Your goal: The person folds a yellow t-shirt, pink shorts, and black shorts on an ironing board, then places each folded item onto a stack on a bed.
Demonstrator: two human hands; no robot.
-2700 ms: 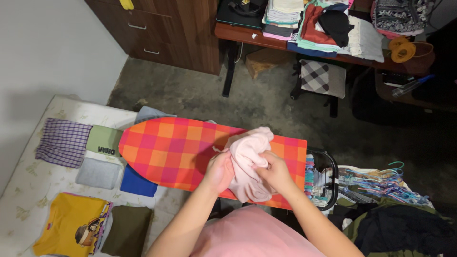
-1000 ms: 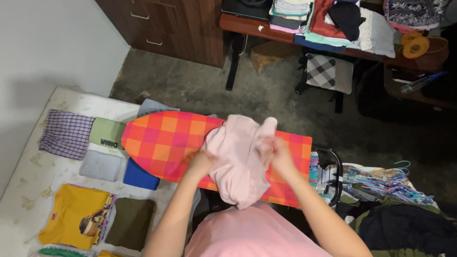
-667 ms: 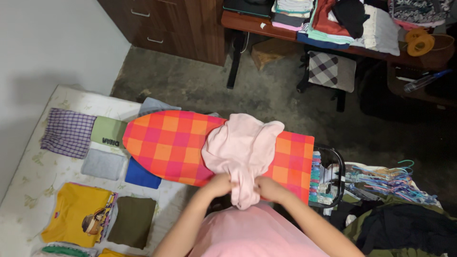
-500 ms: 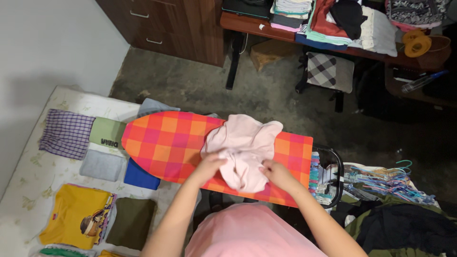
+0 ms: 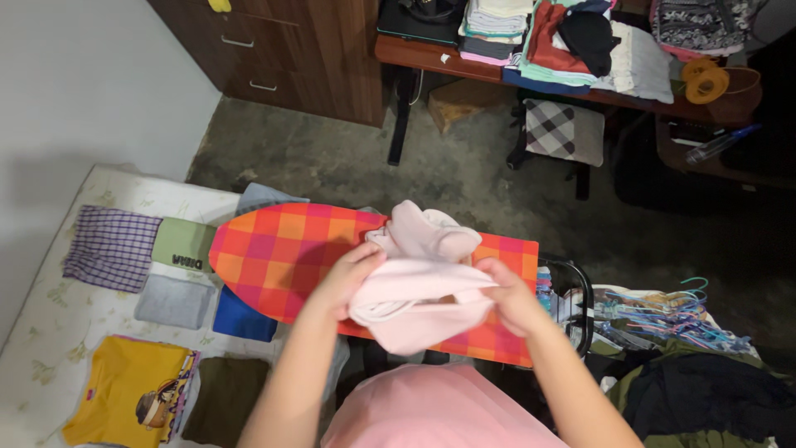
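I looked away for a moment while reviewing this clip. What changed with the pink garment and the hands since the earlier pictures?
The pink garment, spread on the ironing board half a second ago, is now lifted and bunched between the left hand and right hand, which grip its two sides. The board and the folded clothes beside it stayed put.

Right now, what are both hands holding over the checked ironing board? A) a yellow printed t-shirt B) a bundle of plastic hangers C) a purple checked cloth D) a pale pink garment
D: the left hand and right hand each grip one side of the pale pink garment, bunched above the orange and pink checked ironing board.
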